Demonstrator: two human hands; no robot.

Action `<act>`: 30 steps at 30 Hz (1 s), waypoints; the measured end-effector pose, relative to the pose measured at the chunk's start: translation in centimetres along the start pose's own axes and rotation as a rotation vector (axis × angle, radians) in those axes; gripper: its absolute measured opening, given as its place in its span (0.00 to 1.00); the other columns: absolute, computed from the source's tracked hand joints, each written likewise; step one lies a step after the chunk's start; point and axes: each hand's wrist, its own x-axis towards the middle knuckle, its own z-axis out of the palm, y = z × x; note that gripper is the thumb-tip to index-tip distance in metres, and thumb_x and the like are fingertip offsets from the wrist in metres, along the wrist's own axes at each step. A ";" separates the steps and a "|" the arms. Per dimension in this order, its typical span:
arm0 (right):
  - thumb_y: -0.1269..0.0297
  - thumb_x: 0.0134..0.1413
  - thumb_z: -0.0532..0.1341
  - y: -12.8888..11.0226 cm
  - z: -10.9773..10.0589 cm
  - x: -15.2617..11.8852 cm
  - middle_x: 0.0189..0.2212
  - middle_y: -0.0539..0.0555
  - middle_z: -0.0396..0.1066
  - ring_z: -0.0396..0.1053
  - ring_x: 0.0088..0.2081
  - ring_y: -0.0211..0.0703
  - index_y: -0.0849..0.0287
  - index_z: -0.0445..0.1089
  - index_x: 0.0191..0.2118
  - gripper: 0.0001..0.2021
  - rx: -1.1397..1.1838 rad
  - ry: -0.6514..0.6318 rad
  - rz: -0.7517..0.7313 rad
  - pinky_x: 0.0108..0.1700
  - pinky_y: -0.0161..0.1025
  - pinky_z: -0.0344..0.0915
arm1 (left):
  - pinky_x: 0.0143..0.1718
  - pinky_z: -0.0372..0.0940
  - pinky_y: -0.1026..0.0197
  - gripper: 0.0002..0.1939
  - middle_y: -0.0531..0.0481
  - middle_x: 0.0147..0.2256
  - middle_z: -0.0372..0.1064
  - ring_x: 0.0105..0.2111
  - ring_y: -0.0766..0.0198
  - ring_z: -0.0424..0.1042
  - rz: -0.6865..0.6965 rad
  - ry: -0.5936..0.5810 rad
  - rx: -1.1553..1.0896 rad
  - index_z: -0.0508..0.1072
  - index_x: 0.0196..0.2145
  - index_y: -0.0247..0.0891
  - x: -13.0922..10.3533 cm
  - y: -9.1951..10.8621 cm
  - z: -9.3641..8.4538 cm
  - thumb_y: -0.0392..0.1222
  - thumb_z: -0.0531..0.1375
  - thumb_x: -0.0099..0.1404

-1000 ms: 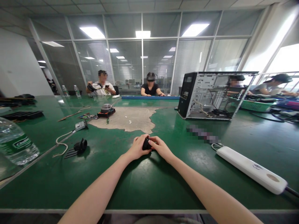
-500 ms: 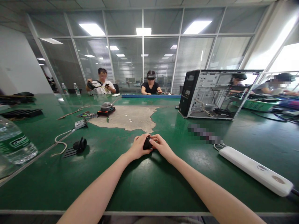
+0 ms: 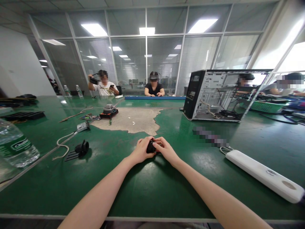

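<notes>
A small black object (image 3: 151,146) is held between my two hands, just above or on the green tabletop (image 3: 152,187). My left hand (image 3: 142,150) wraps round its left side, thumb below. From the right, my right hand (image 3: 165,149) grips it with thumb and fingers. Most of the object is covered by my fingers, so its exact kind does not show. To the left of my hands lies a black plastic part (image 3: 82,148) with a slotted plate. Beyond it is a metal bracket (image 3: 82,126) with a pale cable (image 3: 63,143).
An opened computer case (image 3: 193,95) stands at the right. Nearer lies a white power strip (image 3: 264,175). A water bottle (image 3: 17,144) is at the left edge. A fan-like part (image 3: 109,110) rests by a bare patch (image 3: 140,119). Several people sit around the table.
Both hands keep their hold on the black object, nearly unmoved. The view shifts slightly. Across the table, the person at left raises a dark headset toward the head.
</notes>
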 end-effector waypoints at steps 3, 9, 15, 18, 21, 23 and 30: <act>0.57 0.45 0.59 0.2 -0.1 0.1 0.32 0.51 0.67 0.65 0.35 0.40 0.58 0.64 0.36 0.13 -0.037 0.005 0.011 0.36 0.38 0.64 | 0.51 0.48 0.53 0.29 0.50 0.47 0.60 0.48 0.57 0.60 0.001 -0.002 0.003 0.54 0.48 0.44 0.0 0.1 -0.1 0.41 0.60 0.49; 0.59 0.43 0.62 0.1 -0.2 -0.2 0.31 0.48 0.66 0.66 0.34 0.38 0.56 0.62 0.35 0.13 0.023 -0.059 -0.038 0.38 0.37 0.63 | 0.51 0.48 0.52 0.29 0.50 0.47 0.60 0.48 0.57 0.60 0.000 -0.008 0.026 0.54 0.48 0.44 -0.1 0.1 -0.1 0.40 0.60 0.49; 0.56 0.45 0.59 0.3 0.0 -0.1 0.31 0.50 0.66 0.66 0.33 0.38 0.58 0.63 0.36 0.14 -0.033 0.010 -0.014 0.35 0.37 0.63 | 0.51 0.48 0.52 0.28 0.50 0.47 0.61 0.48 0.57 0.61 -0.005 -0.009 0.014 0.54 0.48 0.44 0.0 0.3 -0.1 0.41 0.60 0.50; 0.57 0.44 0.60 0.4 0.0 0.0 0.33 0.52 0.67 0.66 0.35 0.40 0.58 0.64 0.36 0.13 -0.034 0.022 0.007 0.36 0.38 0.64 | 0.51 0.48 0.53 0.27 0.50 0.46 0.61 0.47 0.58 0.61 -0.008 -0.008 0.003 0.55 0.48 0.45 0.0 0.3 -0.2 0.41 0.60 0.50; 0.60 0.43 0.62 0.3 -0.2 0.0 0.32 0.50 0.67 0.66 0.35 0.39 0.57 0.63 0.35 0.12 0.012 -0.027 -0.005 0.37 0.38 0.63 | 0.51 0.48 0.53 0.29 0.50 0.47 0.61 0.48 0.58 0.61 -0.005 -0.002 -0.002 0.54 0.48 0.45 -0.1 0.1 -0.1 0.41 0.60 0.50; 0.62 0.41 0.63 0.1 -0.3 -0.1 0.32 0.49 0.67 0.67 0.34 0.39 0.56 0.61 0.35 0.13 0.053 -0.052 -0.010 0.37 0.38 0.63 | 0.51 0.47 0.53 0.31 0.49 0.48 0.60 0.49 0.57 0.60 -0.002 0.002 0.003 0.53 0.50 0.45 -0.1 -0.1 0.0 0.40 0.61 0.49; 0.57 0.45 0.60 -0.1 -0.1 -0.1 0.31 0.50 0.66 0.66 0.33 0.38 0.57 0.63 0.35 0.12 0.018 -0.008 -0.004 0.36 0.37 0.64 | 0.51 0.48 0.53 0.31 0.48 0.50 0.58 0.50 0.57 0.59 0.005 0.001 0.009 0.52 0.51 0.45 -0.1 -0.2 0.1 0.41 0.60 0.50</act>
